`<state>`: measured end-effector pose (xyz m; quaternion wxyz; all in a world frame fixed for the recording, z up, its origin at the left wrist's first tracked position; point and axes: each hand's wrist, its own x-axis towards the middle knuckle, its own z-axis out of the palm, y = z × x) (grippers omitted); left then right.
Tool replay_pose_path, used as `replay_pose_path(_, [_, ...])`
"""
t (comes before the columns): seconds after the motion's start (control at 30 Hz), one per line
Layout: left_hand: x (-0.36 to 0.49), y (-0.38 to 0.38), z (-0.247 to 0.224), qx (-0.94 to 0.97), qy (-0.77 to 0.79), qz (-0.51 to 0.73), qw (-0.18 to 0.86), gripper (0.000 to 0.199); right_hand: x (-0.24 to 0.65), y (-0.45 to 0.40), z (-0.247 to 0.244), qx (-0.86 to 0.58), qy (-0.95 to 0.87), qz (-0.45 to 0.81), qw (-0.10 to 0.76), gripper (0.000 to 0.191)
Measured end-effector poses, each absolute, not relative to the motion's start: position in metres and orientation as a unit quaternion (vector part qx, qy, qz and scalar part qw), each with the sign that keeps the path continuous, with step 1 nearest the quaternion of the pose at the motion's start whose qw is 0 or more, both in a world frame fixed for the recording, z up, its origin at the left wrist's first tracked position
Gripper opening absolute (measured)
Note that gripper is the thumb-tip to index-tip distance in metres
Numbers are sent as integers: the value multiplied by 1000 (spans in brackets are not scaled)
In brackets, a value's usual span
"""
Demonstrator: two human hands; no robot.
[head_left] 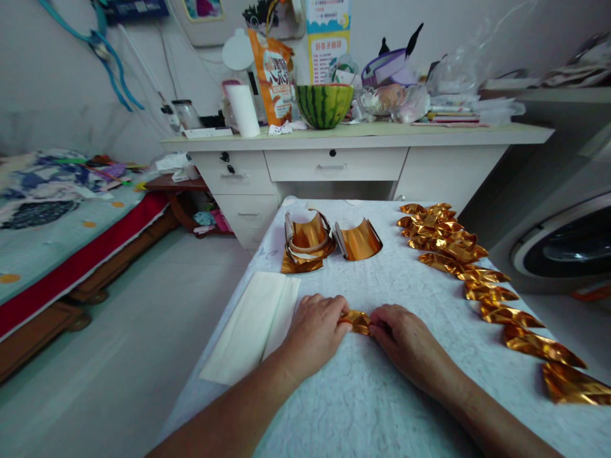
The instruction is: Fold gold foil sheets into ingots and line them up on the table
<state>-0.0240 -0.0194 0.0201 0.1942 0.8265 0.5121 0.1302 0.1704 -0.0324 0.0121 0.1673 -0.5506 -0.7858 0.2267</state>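
Observation:
Between my two hands lies a folded gold foil paper piece (358,322), low over the cloth-covered table (334,394). My left hand (319,331) pinches its left end, fingers closed. At the other end my right hand (403,337) grips it with thumb and bent fingers; both ends are hidden by the fingertips. Just left of my left hand is a stack of pale paper sheets (251,321). Beyond my hands stand curled gold foil sheets (308,238), with another curled gold sheet (360,240) beside them.
Several folded gold foil pieces (491,292) run in a row along the table's right side. Behind the table is a white desk (334,162) bearing a watermelon half or bowl (324,105) and an orange bag (274,79). A bed (95,222) is at left, a front-loading washer (563,222) at right.

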Motion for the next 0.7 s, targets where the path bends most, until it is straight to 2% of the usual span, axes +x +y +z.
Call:
replay_pose_path(0.23, [-33, -14, 19, 819, 503, 153, 231, 6, 169, -32, 16, -569, -770, 240, 161, 16])
replay_pose_path(0.7, [-27, -18, 19, 809, 536, 131, 201, 2, 167, -33, 14, -601, -748, 234, 154, 11])
